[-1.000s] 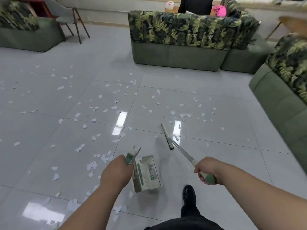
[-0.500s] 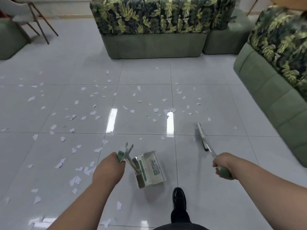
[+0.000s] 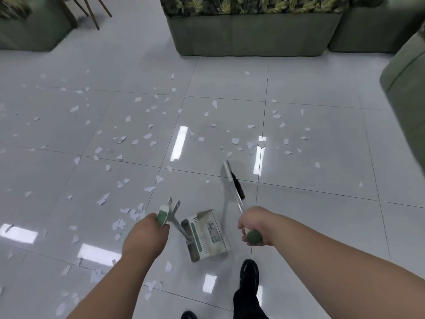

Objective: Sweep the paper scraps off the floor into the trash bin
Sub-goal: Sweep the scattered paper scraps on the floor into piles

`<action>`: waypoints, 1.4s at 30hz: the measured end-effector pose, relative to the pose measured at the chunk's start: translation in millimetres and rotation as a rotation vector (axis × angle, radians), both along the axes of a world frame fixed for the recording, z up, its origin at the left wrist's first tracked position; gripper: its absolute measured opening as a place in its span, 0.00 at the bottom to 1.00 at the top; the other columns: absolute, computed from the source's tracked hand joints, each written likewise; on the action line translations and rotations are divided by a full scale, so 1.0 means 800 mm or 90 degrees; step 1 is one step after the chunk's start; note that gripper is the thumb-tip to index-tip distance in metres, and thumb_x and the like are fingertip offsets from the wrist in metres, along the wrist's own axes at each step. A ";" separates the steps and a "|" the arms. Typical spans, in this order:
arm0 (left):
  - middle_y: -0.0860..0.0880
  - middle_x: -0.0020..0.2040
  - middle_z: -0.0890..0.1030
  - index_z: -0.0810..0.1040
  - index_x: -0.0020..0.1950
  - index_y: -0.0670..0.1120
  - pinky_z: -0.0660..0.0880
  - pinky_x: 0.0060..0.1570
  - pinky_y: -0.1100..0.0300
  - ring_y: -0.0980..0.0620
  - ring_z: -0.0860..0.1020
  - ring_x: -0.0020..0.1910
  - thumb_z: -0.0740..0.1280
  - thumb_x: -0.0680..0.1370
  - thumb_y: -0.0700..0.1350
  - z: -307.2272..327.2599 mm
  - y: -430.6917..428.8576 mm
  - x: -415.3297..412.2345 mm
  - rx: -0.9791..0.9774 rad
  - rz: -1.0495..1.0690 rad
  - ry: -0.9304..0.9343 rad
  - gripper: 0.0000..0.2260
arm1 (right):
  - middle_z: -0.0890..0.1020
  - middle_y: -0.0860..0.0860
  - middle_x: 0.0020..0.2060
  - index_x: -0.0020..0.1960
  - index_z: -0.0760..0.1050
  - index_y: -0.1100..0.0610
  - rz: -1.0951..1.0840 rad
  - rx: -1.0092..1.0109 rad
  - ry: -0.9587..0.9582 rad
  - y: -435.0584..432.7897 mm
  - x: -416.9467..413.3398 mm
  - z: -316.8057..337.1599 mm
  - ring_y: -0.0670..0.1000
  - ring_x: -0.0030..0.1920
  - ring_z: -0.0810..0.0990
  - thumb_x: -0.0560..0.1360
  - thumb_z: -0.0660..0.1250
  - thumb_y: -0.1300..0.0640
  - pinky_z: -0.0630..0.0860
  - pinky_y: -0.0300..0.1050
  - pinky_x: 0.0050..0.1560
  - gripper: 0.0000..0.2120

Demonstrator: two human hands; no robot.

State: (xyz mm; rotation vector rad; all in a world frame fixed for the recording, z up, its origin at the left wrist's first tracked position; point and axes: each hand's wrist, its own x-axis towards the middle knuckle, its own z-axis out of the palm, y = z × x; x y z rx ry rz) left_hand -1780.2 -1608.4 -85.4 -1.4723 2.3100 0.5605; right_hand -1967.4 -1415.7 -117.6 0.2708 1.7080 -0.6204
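Looking down at a glossy grey tiled floor (image 3: pixel 322 203) with white paper scraps (image 3: pixel 147 136) scattered pretty much everywhere, thickest ahead and off to the left, plus a few right by the feet. Got the left hand (image 3: pixel 147 236) curled tight round the green grip of the dustpan handle (image 3: pixel 162 218), fingers wrapped all the way, no gap. Holding the dustpan (image 3: pixel 207 236) low and tilted, white with green trim, between the two hands; honestly can't tell if touching the tile or just off it. Same deal with the right hand (image 3: pixel 255 224): fist closed round the green end of the broom (image 3: pixel 234 183), thin metal shaft running forward to a dark bristle head just beyond the dustpan, a bit blurred. No way to say whether bristles on the floor or not. Small bunch of scraps just past the broom head, next to a bright light reflection. One black shoe (image 3: pixel 249 270) just below the dustpan. Green sofa (image 3: pixel 250 35) with leafy cushions across the top, well apart from most of the mess
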 end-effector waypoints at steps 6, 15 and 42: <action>0.49 0.39 0.78 0.73 0.44 0.46 0.69 0.36 0.57 0.50 0.76 0.37 0.64 0.79 0.49 0.006 0.009 -0.008 -0.009 0.034 -0.006 0.08 | 0.79 0.59 0.49 0.49 0.70 0.58 -0.007 -0.077 -0.052 -0.040 -0.027 0.013 0.48 0.27 0.78 0.78 0.65 0.64 0.77 0.39 0.27 0.04; 0.49 0.38 0.78 0.72 0.43 0.47 0.67 0.34 0.58 0.50 0.76 0.37 0.63 0.79 0.50 0.021 0.017 -0.053 -0.024 -0.004 0.009 0.08 | 0.80 0.58 0.42 0.62 0.71 0.61 -0.038 -0.056 0.018 0.052 -0.071 0.015 0.50 0.25 0.78 0.76 0.67 0.64 0.76 0.40 0.30 0.15; 0.50 0.37 0.78 0.71 0.43 0.48 0.70 0.35 0.57 0.51 0.76 0.36 0.63 0.79 0.50 -0.028 -0.027 -0.407 0.064 -0.314 0.104 0.08 | 0.75 0.60 0.40 0.57 0.73 0.66 -0.411 0.202 0.136 0.181 -0.285 0.002 0.56 0.34 0.77 0.77 0.63 0.69 0.72 0.43 0.31 0.09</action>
